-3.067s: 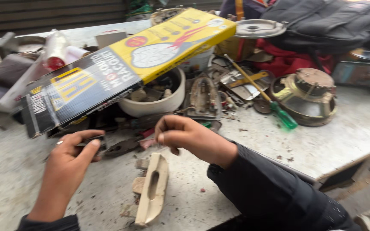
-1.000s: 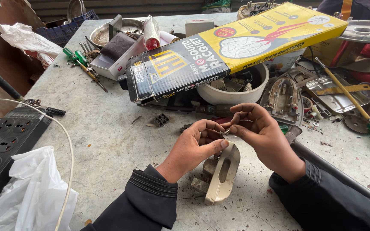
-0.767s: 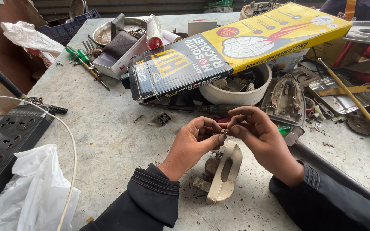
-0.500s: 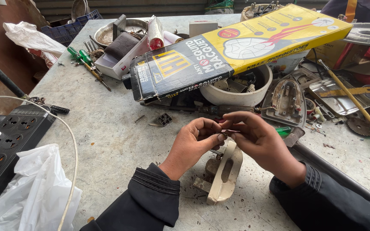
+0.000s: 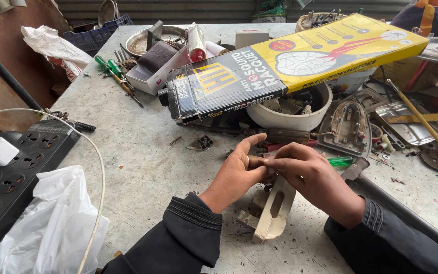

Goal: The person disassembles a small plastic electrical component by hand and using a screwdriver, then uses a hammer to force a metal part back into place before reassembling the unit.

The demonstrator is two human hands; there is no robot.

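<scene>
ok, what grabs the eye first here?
The long yellow-and-black box, lying slantwise over a white bowl at top centre. Below it, the left hand and right hand meet fingertip to fingertip over a beige handle. A black power strip sits far left.

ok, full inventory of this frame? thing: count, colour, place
long cardboard box: 1, yellow and black, resting across the white bowl
round white bowl: 1, white, under the box, holding parts
beige plastic handle shell: 1, beige, on the table below both hands
metal iron soleplate: 1, grey-brown, right of the bowl
green-handled screwdrivers: 2, green, far left of the table
black power strip: 1, black, left edge, white plug in it
white plastic bag: 1, white, bottom left
grey stone table: 1, grey, littered with scraps
left hand: 1, fingertips meeting the right
right hand: 1, fingertips meeting the left
</scene>
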